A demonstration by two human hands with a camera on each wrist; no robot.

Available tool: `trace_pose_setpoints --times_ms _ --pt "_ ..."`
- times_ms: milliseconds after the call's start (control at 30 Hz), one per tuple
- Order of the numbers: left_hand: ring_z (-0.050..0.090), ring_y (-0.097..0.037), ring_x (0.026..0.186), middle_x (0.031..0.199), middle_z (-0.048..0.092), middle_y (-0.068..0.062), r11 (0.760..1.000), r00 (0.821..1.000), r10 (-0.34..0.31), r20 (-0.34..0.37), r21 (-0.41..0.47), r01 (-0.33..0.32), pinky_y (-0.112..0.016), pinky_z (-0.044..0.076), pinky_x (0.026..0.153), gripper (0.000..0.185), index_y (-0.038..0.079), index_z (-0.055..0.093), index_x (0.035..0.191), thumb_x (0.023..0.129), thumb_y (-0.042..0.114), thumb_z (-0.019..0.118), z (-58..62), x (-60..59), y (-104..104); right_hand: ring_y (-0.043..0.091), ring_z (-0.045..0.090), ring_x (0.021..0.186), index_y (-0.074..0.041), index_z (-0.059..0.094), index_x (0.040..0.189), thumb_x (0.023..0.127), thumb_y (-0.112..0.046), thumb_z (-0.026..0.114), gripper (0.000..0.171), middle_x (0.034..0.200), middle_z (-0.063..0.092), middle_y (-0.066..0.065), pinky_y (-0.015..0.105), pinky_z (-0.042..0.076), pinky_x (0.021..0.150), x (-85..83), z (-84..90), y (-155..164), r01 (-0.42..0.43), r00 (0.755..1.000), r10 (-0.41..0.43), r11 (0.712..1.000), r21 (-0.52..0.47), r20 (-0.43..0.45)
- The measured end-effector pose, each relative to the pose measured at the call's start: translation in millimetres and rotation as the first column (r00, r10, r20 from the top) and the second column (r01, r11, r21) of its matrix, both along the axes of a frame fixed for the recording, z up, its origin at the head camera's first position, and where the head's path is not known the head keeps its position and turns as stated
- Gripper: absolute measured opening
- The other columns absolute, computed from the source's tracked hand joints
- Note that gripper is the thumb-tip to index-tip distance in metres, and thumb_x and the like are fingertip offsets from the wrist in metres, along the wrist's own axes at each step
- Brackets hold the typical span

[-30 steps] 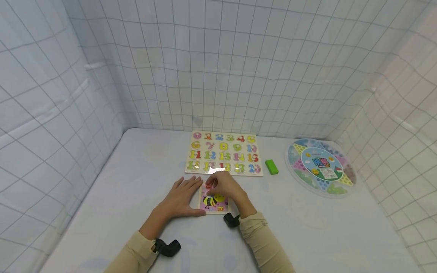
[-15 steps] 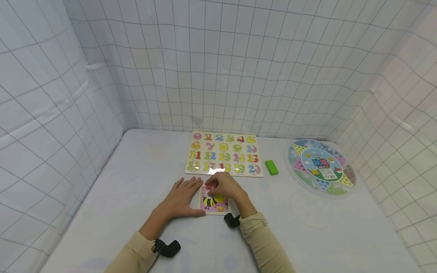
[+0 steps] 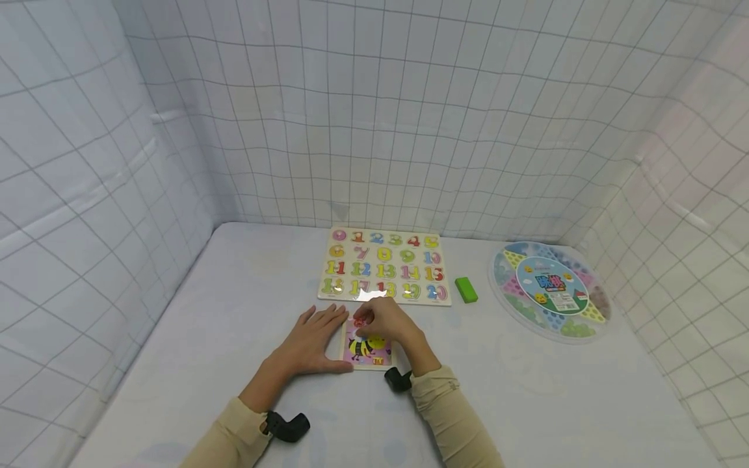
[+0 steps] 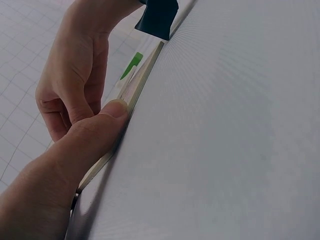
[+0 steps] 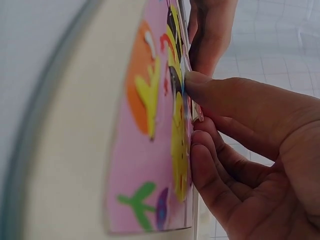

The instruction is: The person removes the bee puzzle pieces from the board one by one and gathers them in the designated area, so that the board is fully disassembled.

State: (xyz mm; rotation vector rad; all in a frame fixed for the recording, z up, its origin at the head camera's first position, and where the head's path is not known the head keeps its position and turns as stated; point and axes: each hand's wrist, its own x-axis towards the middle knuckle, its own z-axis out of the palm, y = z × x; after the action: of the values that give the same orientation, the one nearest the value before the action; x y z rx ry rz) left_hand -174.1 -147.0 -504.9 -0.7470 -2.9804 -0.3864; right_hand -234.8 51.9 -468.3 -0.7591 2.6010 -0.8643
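Observation:
A small square bee puzzle (image 3: 367, 359) with a pink picture and pale wooden rim lies on the table between the hands. My left hand (image 3: 305, 346) lies along its left side with fingers spread, and its thumb (image 4: 116, 108) rests on the near rim. Over the upper part of the picture is my right hand (image 3: 387, 321), thumb and fingers bent together. In the right wrist view those fingers pinch a small puzzle piece (image 5: 200, 114), its edge reddish and pale, at the board's surface. The fingers hide most of that piece.
Behind the puzzle lies a wooden number board (image 3: 384, 265) with coloured numerals. A green block (image 3: 466, 290) is to its right. Farther right is a round game board in clear packaging (image 3: 552, 286). White gridded cloth walls (image 3: 374, 130) enclose the table.
Both hands and the puzzle hold nearly the same positions. The whole head view has shifted very slightly.

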Motion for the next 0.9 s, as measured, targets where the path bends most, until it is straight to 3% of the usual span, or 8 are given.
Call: trace_pose_setpoints --times_ms 467,900 --pt "0.024 -0.021 0.140 0.150 0.030 0.000 1.000 1.000 0.002 0.013 -0.002 -0.002 -0.051 0.014 0.113 0.107 0.017 0.033 0.143 0.063 0.087 0.041 -0.7 0.4 0.0 0.002 0.058 0.072 -0.018 0.071 0.097 0.073 -0.024 0.077 0.025 0.085 0.067 -0.012 0.016 0.048 0.065 -2.4 -1.0 4.3 -0.050 0.998 0.051 0.998 -0.033 0.025" --pt "0.023 -0.020 0.140 0.150 0.030 0.001 1.000 1.000 -0.003 0.007 0.012 0.003 -0.050 0.013 0.113 0.107 0.017 0.032 0.144 0.063 0.087 0.042 -2.9 0.2 -0.9 0.002 0.058 0.072 -0.017 0.071 0.096 0.072 -0.025 0.078 0.027 0.085 0.067 -0.011 0.016 0.049 0.066 -3.0 1.0 11.0 -0.073 0.997 0.075 0.995 -0.067 0.022"
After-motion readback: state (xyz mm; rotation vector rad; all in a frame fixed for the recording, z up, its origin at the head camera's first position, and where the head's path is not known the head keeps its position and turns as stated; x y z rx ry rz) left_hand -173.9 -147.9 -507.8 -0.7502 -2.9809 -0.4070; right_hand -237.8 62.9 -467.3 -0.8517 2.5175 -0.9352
